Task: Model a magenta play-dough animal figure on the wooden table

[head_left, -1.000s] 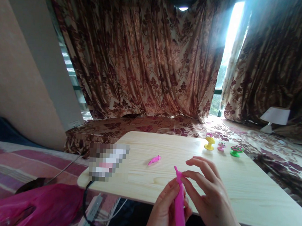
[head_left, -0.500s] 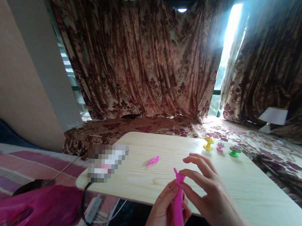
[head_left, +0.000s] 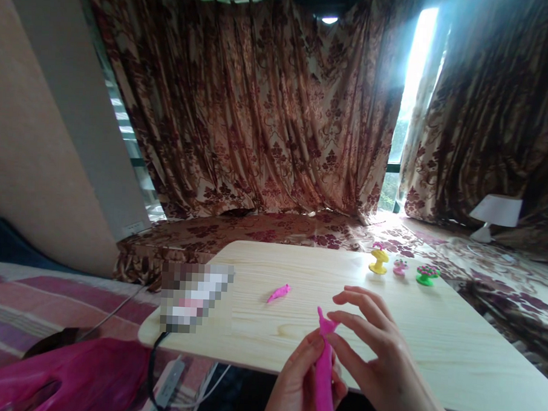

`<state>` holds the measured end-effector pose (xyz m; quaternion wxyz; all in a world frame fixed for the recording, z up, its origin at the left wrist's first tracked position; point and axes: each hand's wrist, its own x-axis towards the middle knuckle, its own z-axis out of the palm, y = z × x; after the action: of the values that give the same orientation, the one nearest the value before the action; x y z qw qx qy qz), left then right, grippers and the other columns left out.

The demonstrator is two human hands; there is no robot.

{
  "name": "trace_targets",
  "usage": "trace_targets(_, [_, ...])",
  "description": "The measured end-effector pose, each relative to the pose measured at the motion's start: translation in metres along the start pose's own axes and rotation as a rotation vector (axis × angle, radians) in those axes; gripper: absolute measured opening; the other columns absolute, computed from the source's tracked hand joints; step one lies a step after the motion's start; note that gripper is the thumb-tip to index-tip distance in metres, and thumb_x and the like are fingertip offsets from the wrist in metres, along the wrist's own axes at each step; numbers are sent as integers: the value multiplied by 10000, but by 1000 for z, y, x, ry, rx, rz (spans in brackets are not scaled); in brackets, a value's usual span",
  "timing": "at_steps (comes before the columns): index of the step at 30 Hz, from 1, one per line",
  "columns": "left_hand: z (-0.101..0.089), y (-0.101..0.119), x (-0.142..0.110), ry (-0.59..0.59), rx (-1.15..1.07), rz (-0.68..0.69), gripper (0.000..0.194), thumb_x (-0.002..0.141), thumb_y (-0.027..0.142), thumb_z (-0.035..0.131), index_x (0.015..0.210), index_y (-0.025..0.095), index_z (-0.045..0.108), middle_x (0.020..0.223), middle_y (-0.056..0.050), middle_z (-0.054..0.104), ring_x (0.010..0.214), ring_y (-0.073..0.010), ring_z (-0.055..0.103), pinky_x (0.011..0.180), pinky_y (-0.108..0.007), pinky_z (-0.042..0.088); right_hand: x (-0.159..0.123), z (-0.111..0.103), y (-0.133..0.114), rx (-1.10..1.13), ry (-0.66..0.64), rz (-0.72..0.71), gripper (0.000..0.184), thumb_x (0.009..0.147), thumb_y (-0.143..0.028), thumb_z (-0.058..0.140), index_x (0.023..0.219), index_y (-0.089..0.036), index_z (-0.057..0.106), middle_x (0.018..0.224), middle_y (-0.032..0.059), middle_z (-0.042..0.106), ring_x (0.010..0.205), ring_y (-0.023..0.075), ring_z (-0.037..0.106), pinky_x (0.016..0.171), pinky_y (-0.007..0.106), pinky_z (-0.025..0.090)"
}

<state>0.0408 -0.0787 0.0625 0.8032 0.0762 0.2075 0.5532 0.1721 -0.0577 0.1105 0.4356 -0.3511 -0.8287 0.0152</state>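
A long piece of bright pink modelling clay stands upright above the table's near edge, with two small pointed tips flaring at its top. My left hand is wrapped round its shaft, the thumb pressed just under the flare. With thumb and index finger, my right hand pinches at the flared top, while its other fingers stay raised and curved. Part of the shaft is hidden behind the left fingers and its lower end runs out of view. A smaller tapered pink clay piece lies on the table beyond my hands.
The pale wooden table carries a yellow mushroom-like figure, a small pink figure and a green dotted figure at the back right. A blurred-out object sits at the left, with a black cable below.
My right hand has shifted very slightly at the clay's top, and one tip of the flare shows a little more clearly. The left hand keeps its hold; the table things are unmoved.
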Motion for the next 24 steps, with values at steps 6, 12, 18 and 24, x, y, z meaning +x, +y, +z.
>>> trace_targets(6, [-3,-1,6,43,59,109,165,722,212,706,874,167,658,674,-5,653,603,-108,608,591,-229,471,-1,-7,3,-23,-12,26,222,857,-229,558,1076,-265,573,1181,40,511,1185,214,398,949,364,421])
trace_targets(12, [-11,1,17,118,211,401,208,670,208,755,851,185,655,808,-9,680,703,-94,607,628,-197,460,-26,7,16,-8,-39,107,327,838,-235,577,1152,-261,492,1208,62,486,1115,210,474,901,356,465])
trace_targets(18, [-10,-12,20,30,282,431,199,685,232,743,846,169,644,791,-28,687,735,-118,623,673,-222,485,-37,23,20,-50,-119,164,345,810,-144,568,1129,-263,516,1170,62,513,1090,232,476,875,385,471])
trace_targets(24, [-14,-18,19,-32,352,461,337,646,247,762,952,178,638,943,-82,700,887,-175,629,816,-295,473,-37,15,32,15,-100,175,292,837,-156,556,1102,-277,561,1138,52,509,1080,211,471,874,356,462])
